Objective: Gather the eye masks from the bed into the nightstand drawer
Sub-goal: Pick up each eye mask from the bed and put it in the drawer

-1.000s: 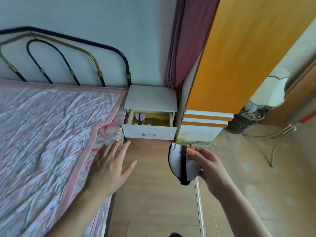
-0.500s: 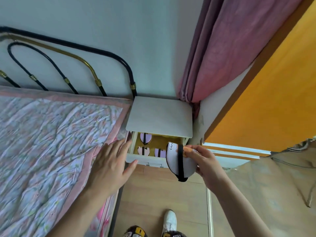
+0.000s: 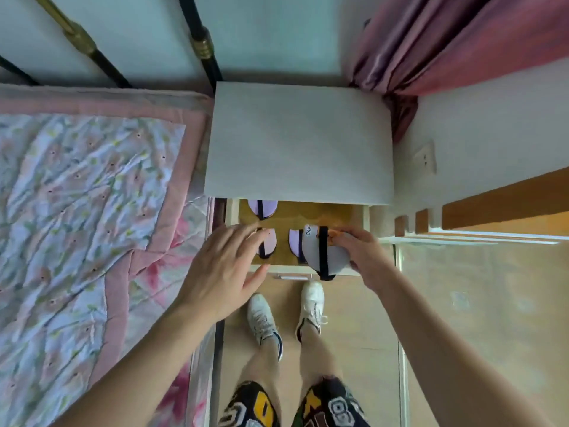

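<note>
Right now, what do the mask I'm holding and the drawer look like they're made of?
The held mask looks like soft matte fabric, since it folds in the right hand, with a black strap, probably elastic. The drawer has a yellowish bare bottom, probably wood, and white walls that look painted.

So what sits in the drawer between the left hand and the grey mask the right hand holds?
In the head view, a lilac eye mask lies on the drawer floor there, partly hidden behind the grey mask.
</note>
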